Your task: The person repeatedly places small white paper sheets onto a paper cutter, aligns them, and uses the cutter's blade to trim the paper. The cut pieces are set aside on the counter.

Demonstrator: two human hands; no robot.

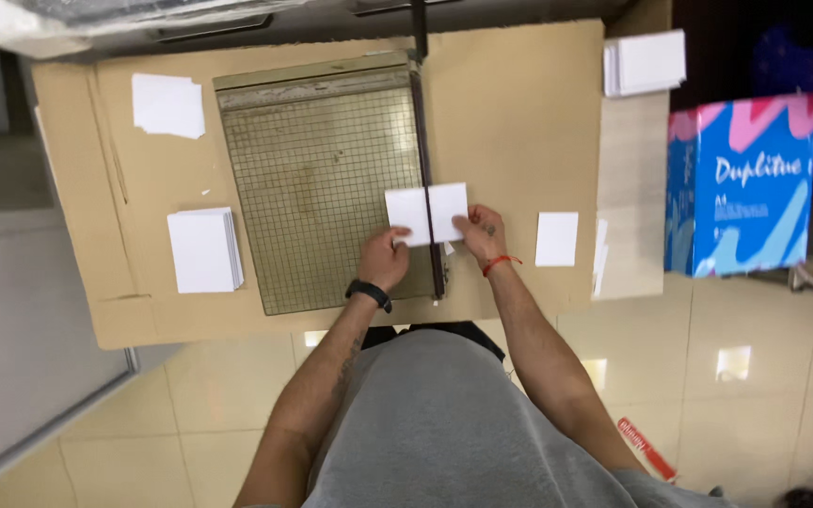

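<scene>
I see a paper cutter with a gridded bed sitting on a cardboard-covered table, and I place everything from it. My left hand pinches the near left corner of a white sheet that lies across the cutter's right edge, under the dark blade arm; my right hand grips the sheet's right edge, just off the cutter. Left of the cutter lies a stack of cut cards, with loose sheets beyond it. Right of the cutter rests a single card, and farther right a blue and pink box stands past the table's edge. Another white stack sits at the far right corner. Below the table, glossy beige floor tiles reflect ceiling lights.
</scene>
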